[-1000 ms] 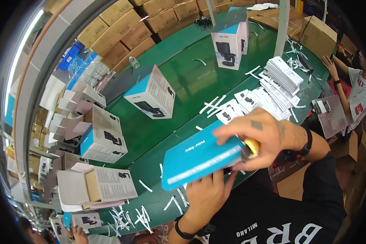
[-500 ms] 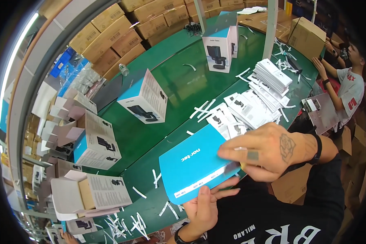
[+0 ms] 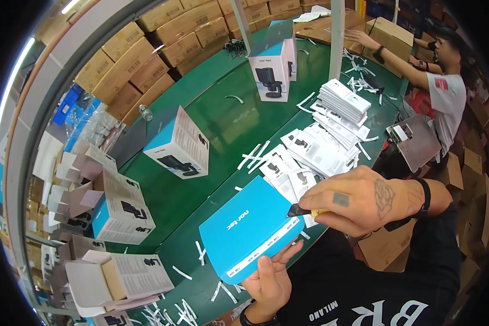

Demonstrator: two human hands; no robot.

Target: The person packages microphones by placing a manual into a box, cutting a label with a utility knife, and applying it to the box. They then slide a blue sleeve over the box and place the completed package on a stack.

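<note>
While the left hand supports a blue box in the lower middle of the frame, the head view shows the right hand working at its right-hand corner. The left fingers grasp the box at its lower edge, thumb in front and the others tucked under the near side. The right fingers pinch a small yellow-and-dark tool, its dark tip at the corner, by the end of a white printed strip.

As for what is done, the strip lies along most of the near edge; whether its right end is fixed or cut, I cannot tell. That end seems to be what is left on this piece.

Around it on the green table, a closed box stands left of centre, with a pair of boxes at the upper middle. At the lower left an open box has its flap raised, so it appears unfinished. Stacked leaflets lie right of centre, and loose paper strips litter the lower left. At the upper right, another person reaches toward a carton.
</note>
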